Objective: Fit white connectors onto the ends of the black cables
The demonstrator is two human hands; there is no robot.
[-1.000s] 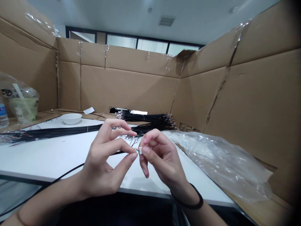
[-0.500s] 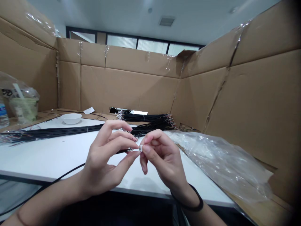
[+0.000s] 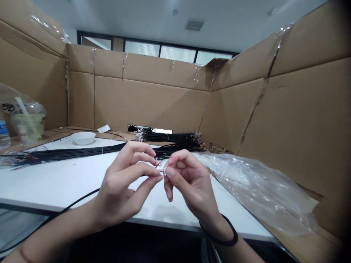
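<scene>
Two pinch grips, both closed, over white table [image 3: 68, 177]. We see right hand [image 3: 192, 179] holding white connector [image 3: 164, 171] between thumb and finger, 7 o'clock from view centre; left hand [image 3: 123, 184] pinching thin wires [image 3: 161, 170] at connector's 9 o'clock. From connector: black cable bundle [image 3: 172, 137] 12 o'clock, white bowl [image 3: 83, 138] 10, plastic sheet [image 3: 260, 190] 3.

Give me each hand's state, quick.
Left hand: thumb and index pinched closed on thin wires.
Right hand: closed, pinching the small white connector.
</scene>
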